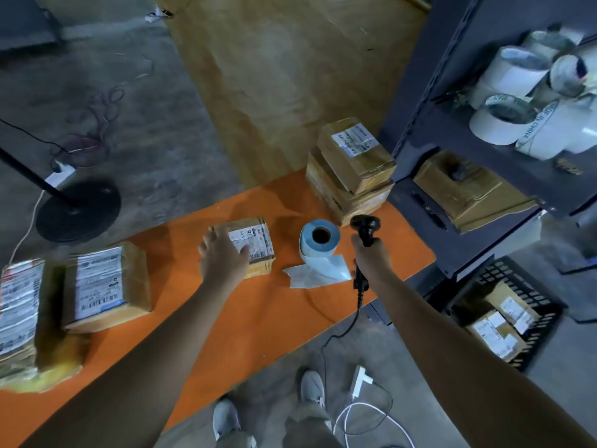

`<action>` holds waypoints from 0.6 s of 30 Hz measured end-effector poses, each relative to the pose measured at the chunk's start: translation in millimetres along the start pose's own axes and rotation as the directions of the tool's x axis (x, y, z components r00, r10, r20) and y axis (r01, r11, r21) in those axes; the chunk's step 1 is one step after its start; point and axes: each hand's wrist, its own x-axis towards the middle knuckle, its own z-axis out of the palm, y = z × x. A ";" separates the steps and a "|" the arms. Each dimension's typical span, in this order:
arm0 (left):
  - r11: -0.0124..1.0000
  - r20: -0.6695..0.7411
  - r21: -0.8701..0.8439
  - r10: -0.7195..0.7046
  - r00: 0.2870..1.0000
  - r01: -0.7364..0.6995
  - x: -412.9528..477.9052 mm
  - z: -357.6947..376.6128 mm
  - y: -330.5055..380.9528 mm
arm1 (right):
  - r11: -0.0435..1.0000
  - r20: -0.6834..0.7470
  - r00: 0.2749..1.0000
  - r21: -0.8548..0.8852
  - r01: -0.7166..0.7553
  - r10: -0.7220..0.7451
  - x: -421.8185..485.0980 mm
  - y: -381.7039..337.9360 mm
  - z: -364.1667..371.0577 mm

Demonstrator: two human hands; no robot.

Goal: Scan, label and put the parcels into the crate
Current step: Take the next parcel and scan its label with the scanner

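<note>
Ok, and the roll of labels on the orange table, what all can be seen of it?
The label roll is pale blue paper wound round a dark hollow core whose opening faces the camera. A loose white strip trails from it, creased, flat on the orange table. It sits between the left hand and right hand; neither touches it.

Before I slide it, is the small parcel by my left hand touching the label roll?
Apart. The head view shows a strip of bare orange table between the small parcel and the label roll.
</note>
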 end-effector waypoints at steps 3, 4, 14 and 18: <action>0.994 -0.043 0.035 0.105 0.994 -0.104 -14.0 4.0 24.5 | 0.998 -0.014 1.000 -0.062 -0.010 0.009 13.5 5.8 -4.2; 0.988 -0.071 0.079 0.137 0.988 -0.131 -17.9 6.6 32.3 | 0.997 -0.011 1.000 -0.079 -0.016 0.015 18.2 7.8 -5.6; 0.941 -0.124 0.142 0.325 0.938 -0.307 -35.6 27.5 83.1 | 0.987 -0.037 0.999 -0.161 -0.023 0.017 48.2 20.1 -16.0; 0.926 -0.112 0.130 0.369 0.922 -0.355 -39.0 35.4 94.3 | 0.986 -0.028 1.000 -0.165 -0.015 0.010 50.1 20.3 -20.8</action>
